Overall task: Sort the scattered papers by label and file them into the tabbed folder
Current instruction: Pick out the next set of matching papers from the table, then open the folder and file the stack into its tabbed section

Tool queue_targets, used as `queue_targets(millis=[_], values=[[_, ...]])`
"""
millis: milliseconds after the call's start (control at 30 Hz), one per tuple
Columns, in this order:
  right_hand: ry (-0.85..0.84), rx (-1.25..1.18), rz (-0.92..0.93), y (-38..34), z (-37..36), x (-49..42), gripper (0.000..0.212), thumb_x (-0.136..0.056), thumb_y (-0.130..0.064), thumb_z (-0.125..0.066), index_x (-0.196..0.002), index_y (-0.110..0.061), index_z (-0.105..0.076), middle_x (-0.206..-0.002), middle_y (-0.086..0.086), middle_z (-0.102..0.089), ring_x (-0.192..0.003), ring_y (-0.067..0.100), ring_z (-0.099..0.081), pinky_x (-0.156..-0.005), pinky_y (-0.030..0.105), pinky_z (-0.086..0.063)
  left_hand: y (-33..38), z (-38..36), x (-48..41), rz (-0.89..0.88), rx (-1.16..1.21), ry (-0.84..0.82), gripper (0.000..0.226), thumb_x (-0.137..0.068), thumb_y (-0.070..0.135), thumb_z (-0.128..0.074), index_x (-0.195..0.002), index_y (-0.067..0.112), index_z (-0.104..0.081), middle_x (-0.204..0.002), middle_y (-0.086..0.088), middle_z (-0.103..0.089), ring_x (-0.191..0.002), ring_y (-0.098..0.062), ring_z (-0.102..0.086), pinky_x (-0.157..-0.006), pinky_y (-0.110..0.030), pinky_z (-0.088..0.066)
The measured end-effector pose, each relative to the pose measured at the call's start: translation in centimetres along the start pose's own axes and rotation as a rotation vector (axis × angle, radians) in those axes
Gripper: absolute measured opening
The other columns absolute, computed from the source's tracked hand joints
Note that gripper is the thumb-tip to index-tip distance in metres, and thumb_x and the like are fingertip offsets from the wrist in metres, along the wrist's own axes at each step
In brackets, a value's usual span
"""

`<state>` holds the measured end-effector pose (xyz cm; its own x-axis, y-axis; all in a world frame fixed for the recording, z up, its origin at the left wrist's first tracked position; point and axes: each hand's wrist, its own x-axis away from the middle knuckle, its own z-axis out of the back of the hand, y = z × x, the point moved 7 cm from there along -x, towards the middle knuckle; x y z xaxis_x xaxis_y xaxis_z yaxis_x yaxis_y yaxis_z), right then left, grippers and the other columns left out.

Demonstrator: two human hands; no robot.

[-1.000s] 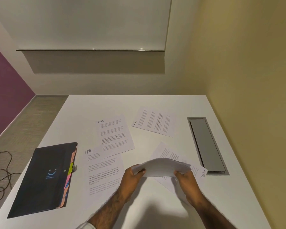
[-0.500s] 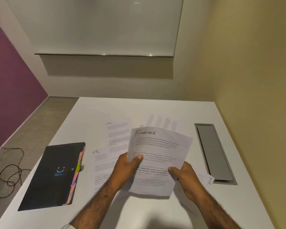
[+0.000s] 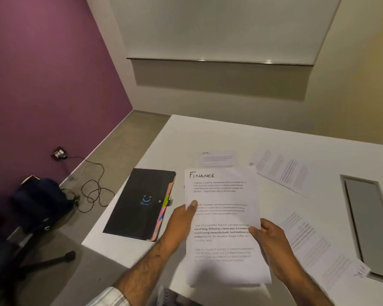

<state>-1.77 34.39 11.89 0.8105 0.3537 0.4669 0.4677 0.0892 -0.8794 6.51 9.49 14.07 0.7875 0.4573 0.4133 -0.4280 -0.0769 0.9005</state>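
A white sheet headed FINANCE (image 3: 221, 195) is held up over the white table (image 3: 208, 133). My left hand (image 3: 181, 224) pinches its left edge, thumb on the page. My right hand (image 3: 270, 241) grips its right edge. The black tabbed folder (image 3: 139, 204) lies closed at the table's left edge, coloured tabs along its right side, just left of my left hand. An HR sheet (image 3: 219, 159) lies beyond the held page, another sheet (image 3: 283, 171) at the back right, and one more (image 3: 318, 246) under my right wrist.
A grey cable hatch (image 3: 367, 219) is set into the table at the right. On the floor to the left are a black office chair (image 3: 24, 217), a coiled cable (image 3: 93, 188) and a wall socket (image 3: 59, 153). Purple wall left, yellow wall right.
The sheet went from lifted edge-on to upright and readable, and now sits further left near the folder. The view swung left, bringing chair and floor into sight.
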Motion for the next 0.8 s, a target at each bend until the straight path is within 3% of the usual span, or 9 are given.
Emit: queue_targets(millis=[133,233,333,433,567,800], values=[[0.078,0.023,-0.017,0.7,-4.1,-1.3,0.019,-0.095,-0.001,-0.063,-0.111,-0.006,-0.072,-0.101,0.009,-0.079,-0.092,0.031,-0.076,-0.090,0.047,-0.058,-2.9,9.7,-3.5,0.014,-0.272,0.172,0.030,-0.107,0.029,-0.047,-0.098,0.015,-0.072,-0.090,0.003,-0.072,-0.086,-0.018,-0.069,-0.065,-0.015,-0.051],[0.178,0.001,-0.048,1.7,-6.8,-2.1,0.015,-0.094,0.000,-0.063,-0.106,-0.004,-0.072,-0.099,0.011,-0.079,-0.091,0.033,-0.076,-0.087,0.043,-0.058,-6.4,16.0,-7.2,0.055,-0.599,0.196,0.018,-0.103,0.028,-0.053,-0.106,0.018,-0.067,-0.103,-0.001,-0.068,-0.101,-0.021,-0.067,-0.085,-0.030,-0.055],[0.304,-0.022,-0.078,3.4,-9.0,-2.8,0.014,-0.094,0.001,-0.063,-0.105,-0.002,-0.071,-0.100,0.017,-0.078,-0.093,0.040,-0.073,-0.091,0.050,-0.057,-8.6,19.8,-10.6,-0.036,-0.784,0.210,0.033,-0.093,0.027,-0.068,-0.121,0.010,-0.066,-0.119,-0.009,-0.065,-0.112,-0.028,-0.064,-0.094,-0.040,-0.055],[0.415,-0.049,-0.106,5.1,-10.4,-2.9,0.015,-0.095,-0.001,-0.062,-0.107,0.001,-0.070,-0.104,0.020,-0.076,-0.099,0.045,-0.071,-0.096,0.059,-0.053,-9.9,20.6,-13.1,-0.101,-0.908,0.159,0.052,-0.087,0.032,-0.074,-0.132,0.010,-0.061,-0.135,-0.013,-0.058,-0.124,-0.031,-0.057,-0.102,-0.042,-0.051],[0.496,-0.068,-0.150,6.7,-12.0,-1.5,0.017,-0.095,0.000,-0.061,-0.111,0.003,-0.069,-0.108,0.020,-0.075,-0.104,0.043,-0.070,-0.099,0.058,-0.052,-11.1,19.7,-15.9,-0.148,-1.122,0.042,0.081,-0.084,0.054,-0.072,-0.150,0.017,-0.043,-0.160,-0.015,-0.036,-0.147,-0.034,-0.035,-0.116,-0.049,-0.037],[0.536,0.031,-0.179,7.3,-12.8,0.6,0.013,-0.096,-0.002,-0.061,-0.105,0.000,-0.070,-0.105,0.018,-0.076,-0.095,0.036,-0.073,-0.090,0.047,-0.057,-13.1,17.3,-18.0,-0.090,-1.256,-0.071,0.107,-0.081,0.075,-0.059,-0.161,0.022,-0.013,-0.170,-0.013,-0.002,-0.155,-0.039,-0.005,-0.121,-0.061,-0.016]])
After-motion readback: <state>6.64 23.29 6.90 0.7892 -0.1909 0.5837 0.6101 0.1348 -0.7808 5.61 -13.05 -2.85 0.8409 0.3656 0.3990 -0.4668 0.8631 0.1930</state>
